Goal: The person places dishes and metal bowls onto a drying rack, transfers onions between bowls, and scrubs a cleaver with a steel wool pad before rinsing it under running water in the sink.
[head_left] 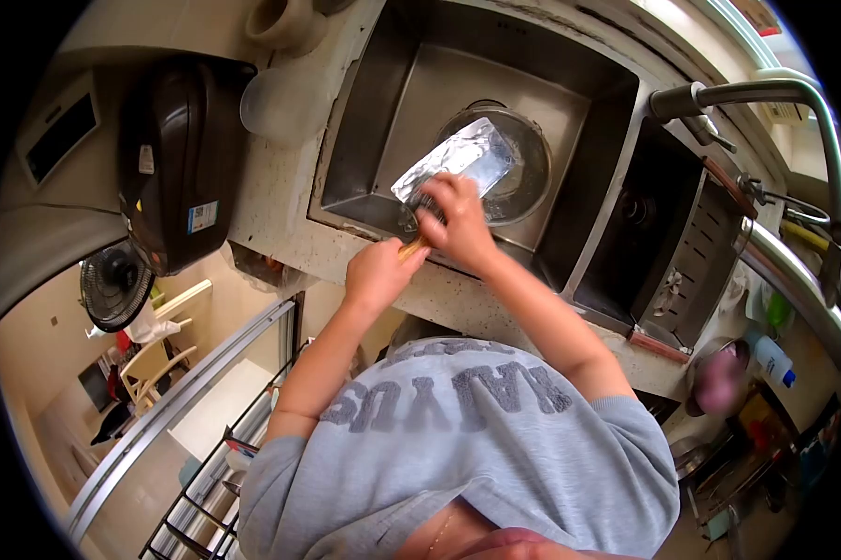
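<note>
My left hand is closed round the wooden handle of a cleaver, which is held over the sink. Its wide, shiny blade points away from me, tilted up to the right. My right hand presses against the blade near the handle, its fingers curled over a dark grey clump that looks like a steel wool scrubber. Most of that clump is hidden by the fingers. Beneath the blade a round basin with water in it sits on the sink floor.
A curved faucet reaches in at the right, above a second, darker sink with a slotted rack. On the left counter are a translucent bowl and a dark appliance. A blue-capped bottle stands far right.
</note>
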Demonstrator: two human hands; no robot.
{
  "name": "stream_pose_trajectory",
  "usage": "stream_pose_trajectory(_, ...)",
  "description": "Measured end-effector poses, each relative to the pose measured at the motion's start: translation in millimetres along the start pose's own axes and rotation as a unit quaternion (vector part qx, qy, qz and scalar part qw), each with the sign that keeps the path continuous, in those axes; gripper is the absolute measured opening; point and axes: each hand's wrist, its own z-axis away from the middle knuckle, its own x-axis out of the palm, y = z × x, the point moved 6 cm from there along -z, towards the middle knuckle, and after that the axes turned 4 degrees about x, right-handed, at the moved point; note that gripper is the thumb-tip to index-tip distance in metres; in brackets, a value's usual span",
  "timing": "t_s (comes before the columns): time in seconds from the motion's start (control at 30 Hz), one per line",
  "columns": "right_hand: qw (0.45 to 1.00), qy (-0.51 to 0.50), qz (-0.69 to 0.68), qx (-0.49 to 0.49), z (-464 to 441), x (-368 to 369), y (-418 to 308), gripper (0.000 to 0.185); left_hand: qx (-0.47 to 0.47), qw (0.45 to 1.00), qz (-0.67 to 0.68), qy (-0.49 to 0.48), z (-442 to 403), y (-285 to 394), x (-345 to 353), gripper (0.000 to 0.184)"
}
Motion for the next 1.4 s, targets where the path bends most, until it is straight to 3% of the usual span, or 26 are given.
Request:
stream_pose_trajectory(0.1,0.991,0.100,0.074,0.051,-28.4,-13.9,58.0,0.030,-0.024,0.999,0.019,-0.021,6.1,-9.3,0.0,0.044)
stream_pose_trajectory(0.23,0.964,0.148,0.148,0.167,-46.9,-16.9,161.2,0.033,-0.050,0.998,0.023,-0.020,5.6,-24.7,-5.0,0.040)
stream_pose_trajectory(0.3,0.945,0.110,0.221,0.216,-33.6,-11.3,187.1,0.036,-0.073,0.994,0.073,-0.031,7.0,-29.6,-4.8,0.038)
stream_pose_trajectory(0.37,0.911,0.018,0.365,0.191,-14.3,1.9,226.8,0.043,-0.107,0.980,0.160,-0.057,6.5,-28.4,-2.1,0.036)
stream_pose_trajectory(0.4,0.915,0.021,0.260,0.307,-9.2,3.4,245.8,0.043,-0.103,0.975,0.191,-0.059,4.1,-28.3,1.1,0.035)
stream_pose_trajectory(0.47,0.857,0.034,0.041,0.513,6.0,5.1,273.1,0.042,-0.085,0.962,0.253,-0.063,-5.9,-28.0,11.9,0.034)
stream_pose_trajectory(0.57,0.825,0.073,-0.293,0.477,1.9,-21.0,151.2,0.037,-0.071,0.925,0.363,-0.085,-25.3,-19.2,31.2,0.031)
stream_pose_trajectory(0.63,0.869,0.029,-0.344,0.356,5.2,-33.9,54.1,0.037,-0.049,0.906,0.409,-0.099,-37.4,-12.2,41.3,0.028)
stream_pose_trajectory(0.7,0.971,-0.028,-0.167,0.169,17.8,-24.3,6.5,0.032,-0.014,0.887,0.450,-0.099,-46.6,-4.0,49.2,0.027)
stream_pose_trajectory(0.73,0.983,-0.023,-0.107,0.146,17.5,-20.5,-1.1,0.032,-0.062,0.902,0.405,-0.131,-31.6,15.9,25.2,0.025)
stream_pose_trajectory(0.77,0.991,-0.018,-0.047,0.122,17.6,-19.6,-4.0,0.033,-0.024,0.910,0.399,-0.115,-32.7,17.7,27.9,0.024)
stream_pose_trajectory(0.83,0.982,0.093,-0.042,0.161,6.6,-24.7,46.5,0.035,0.044,0.919,0.383,-0.081,-36.3,11.1,40.1,0.023)
stream_pose_trajectory(0.9,0.950,0.190,0.004,0.248,-0.6,-39.3,91.9,0.051,0.030,0.896,0.430,-0.112,-26.4,11.0,41.5,0.022)
stream_pose_trajectory(0.93,0.879,0.168,-0.227,0.385,2.0,-38.9,97.7,0.057,0.024,0.888,0.443,-0.122,-21.9,17.2,35.6,0.022)
stream_pose_trajectory(0.97,0.741,0.131,-0.439,0.490,4.3,-31.7,93.2,0.063,0.020,0.879,0.458,-0.131,-20.4,22.2,31.8,0.022)
stream_pose_trajectory(1.0,0.697,0.086,-0.493,0.513,5.7,-25.0,96.1,0.062,0.017,0.875,0.465,-0.135,-19.1,23.1,32.1,0.022)
stream_pose_trajectory(1.1,0.656,0.065,-0.586,0.472,4.0,-5.7,98.6,0.051,0.009,0.830,0.524,-0.189,-16.0,29.5,35.1,0.021)
stream_pose_trajectory(1.13,0.647,0.057,-0.602,0.464,1.8,-6.9,91.1,0.040,0.000,0.807,0.551,-0.211,-14.4,32.7,34.5,0.022)
stream_pose_trajectory(1.23,0.603,0.016,-0.669,0.433,-1.6,6.5,86.4,0.023,-0.044,0.713,0.643,-0.277,-11.4,43.0,32.9,0.025)
stream_pose_trajectory(1.3,0.628,-0.002,-0.642,0.440,-2.2,11.2,96.3,0.029,-0.089,0.608,0.721,-0.320,-13.2,50.8,38.5,0.027)
stream_pose_trajectory(1.33,0.639,-0.011,-0.628,0.444,-2.6,14.1,102.0,0.033,-0.048,0.513,0.779,-0.358,-22.3,57.4,44.4,0.028)
stream_pose_trajectory(1.37,0.651,-0.020,-0.614,0.446,-2.9,16.9,106.3,0.036,-0.047,0.532,0.782,-0.320,-34.5,53.0,49.7,0.024)
stream_pose_trajectory(1.4,0.708,0.003,-0.518,0.480,-5.7,9.9,106.6,0.046,-0.036,0.533,0.786,-0.311,-42.7,49.8,51.6,0.023)
